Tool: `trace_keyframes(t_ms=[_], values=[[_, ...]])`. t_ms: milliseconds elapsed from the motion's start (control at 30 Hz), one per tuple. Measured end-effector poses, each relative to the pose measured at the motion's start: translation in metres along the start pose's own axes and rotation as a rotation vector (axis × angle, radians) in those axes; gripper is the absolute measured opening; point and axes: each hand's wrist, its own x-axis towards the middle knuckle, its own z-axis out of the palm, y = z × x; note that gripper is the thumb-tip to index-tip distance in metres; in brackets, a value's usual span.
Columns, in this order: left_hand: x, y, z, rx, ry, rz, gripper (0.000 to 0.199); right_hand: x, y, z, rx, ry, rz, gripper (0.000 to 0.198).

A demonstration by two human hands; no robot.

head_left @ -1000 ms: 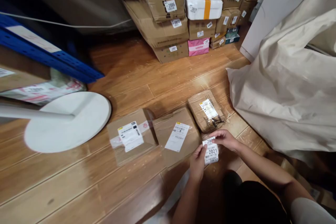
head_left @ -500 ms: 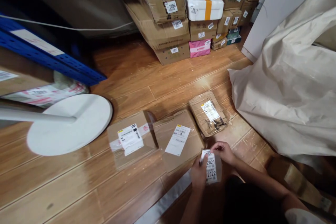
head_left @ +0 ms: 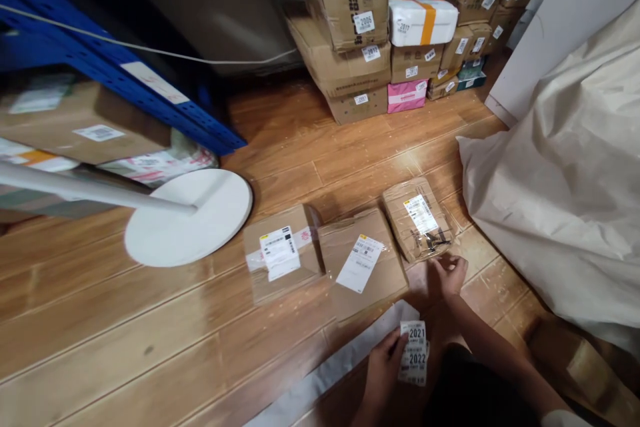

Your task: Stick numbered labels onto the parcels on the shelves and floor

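My left hand (head_left: 385,363) is closed on a strip of number stickers (head_left: 414,352), printed 2021 and 2022. At the near edge of a small tape-wrapped parcel (head_left: 407,230), my right hand (head_left: 453,275) has its fingers pinched together. The peeled sticker between these fingertips is mostly hidden. A white shipping label (head_left: 421,215) is on that parcel. Left of it lie a flat cardboard box (head_left: 330,260) and another box (head_left: 260,283), both with shipping labels facing up.
Stacked numbered parcels (head_left: 357,73) stand at the back under a blue shelf. A white round stand base (head_left: 220,207) and a blue rack post (head_left: 165,90) are to the left. A large beige sheet (head_left: 555,200) bulges at the right. A cardboard box (head_left: 560,353) sits lower right.
The top sticker has come off the strip. My right hand has moved away from the strip to the small parcel's near edge; my left hand has lowered with the strip. The view has shifted left.
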Motion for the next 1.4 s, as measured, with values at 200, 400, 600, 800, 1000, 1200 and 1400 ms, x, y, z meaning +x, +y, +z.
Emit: trace_keyframes(t_ms=[200,400,600,800,1000,1200,1400], values=[[0.011,0.020,-0.010,-0.133,0.203,0.059,0.053,-0.042,-0.036,0.005,0.068,-0.254,-0.024,0.037],[0.014,0.027,-0.018,-0.090,0.279,0.069,0.056,-0.073,-0.069,0.000,0.121,-0.694,0.050,0.032],[0.007,0.018,-0.026,-0.072,0.236,0.092,0.054,-0.082,-0.075,0.006,0.203,-0.893,0.191,0.036],[-0.001,0.003,-0.033,-0.124,0.231,0.079,0.054,-0.102,-0.059,0.024,0.153,-0.847,0.126,0.031],[-0.001,-0.013,-0.036,-0.044,0.428,-0.038,0.053,-0.123,-0.040,0.048,0.101,-0.801,0.112,0.021],[0.005,-0.009,-0.064,0.150,0.184,-0.104,0.033,-0.147,-0.037,0.075,0.109,-0.530,-0.018,0.014],[-0.008,0.006,-0.082,0.377,0.161,-0.170,0.033,-0.164,-0.040,0.082,0.130,-0.479,-0.013,0.016]])
